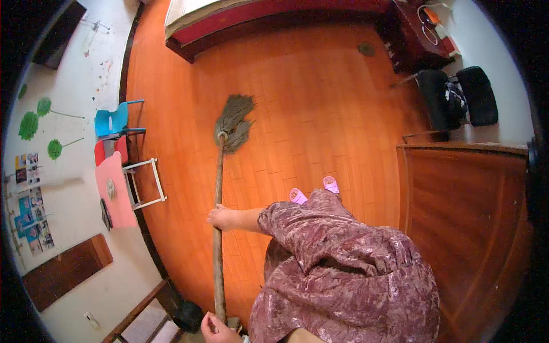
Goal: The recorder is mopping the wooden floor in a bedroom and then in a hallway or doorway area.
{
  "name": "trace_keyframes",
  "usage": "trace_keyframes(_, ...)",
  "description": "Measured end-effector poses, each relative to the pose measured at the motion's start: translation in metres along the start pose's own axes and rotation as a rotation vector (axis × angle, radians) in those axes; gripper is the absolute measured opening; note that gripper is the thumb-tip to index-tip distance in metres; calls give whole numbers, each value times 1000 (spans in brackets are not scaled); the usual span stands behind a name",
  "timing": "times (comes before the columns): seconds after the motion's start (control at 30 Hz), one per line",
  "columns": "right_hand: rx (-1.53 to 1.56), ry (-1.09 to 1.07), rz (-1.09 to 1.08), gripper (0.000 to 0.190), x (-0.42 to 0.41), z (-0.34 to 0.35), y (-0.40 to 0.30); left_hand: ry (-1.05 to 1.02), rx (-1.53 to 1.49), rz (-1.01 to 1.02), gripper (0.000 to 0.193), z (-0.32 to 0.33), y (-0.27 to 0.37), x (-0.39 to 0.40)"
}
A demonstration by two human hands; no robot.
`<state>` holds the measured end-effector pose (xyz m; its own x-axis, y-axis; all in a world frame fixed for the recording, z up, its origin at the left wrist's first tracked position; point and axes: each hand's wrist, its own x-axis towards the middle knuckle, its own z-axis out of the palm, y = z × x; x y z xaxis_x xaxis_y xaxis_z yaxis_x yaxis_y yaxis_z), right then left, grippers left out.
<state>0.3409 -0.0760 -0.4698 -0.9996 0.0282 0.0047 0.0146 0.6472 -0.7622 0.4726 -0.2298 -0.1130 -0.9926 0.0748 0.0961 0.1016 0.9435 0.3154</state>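
A string mop lies across the left middle of the head view, its grey-green head (236,115) spread on the wood-plank floor (300,107). From it a long wooden handle (218,261) runs down towards me. My right hand (222,218), reaching across my body, is wrapped around the middle of this handle. At the bottom edge my left hand (216,329) closes on the handle's upper end and is partly cut off by the frame. Pink slippers (298,196) are on my feet, to the right of the mop.
A bed frame (279,25) spans the far side. Small blue (111,122) and red chairs and a pink table (116,188) line the left wall. On the right stand a black chair (439,100) and a wooden cabinet (463,214). A dark round clump (366,49) lies at the far right.
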Motion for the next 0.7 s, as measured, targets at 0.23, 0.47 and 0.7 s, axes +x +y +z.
trace_keyframes(0.23, 41, 110, 20, 13, -33, -47, -9, 205, 39, 441, 22, -24, -22, 38)
trace_keyframes(0.47, 13, 216, 176, 15, -113, -99, 16, -98, -196, 390, 29, -25, 4, 99)
trace_keyframes(0.7, -79, 323, 461, 11, -223, -127, 76, -536, -286, 176, 17, 48, 55, 94)
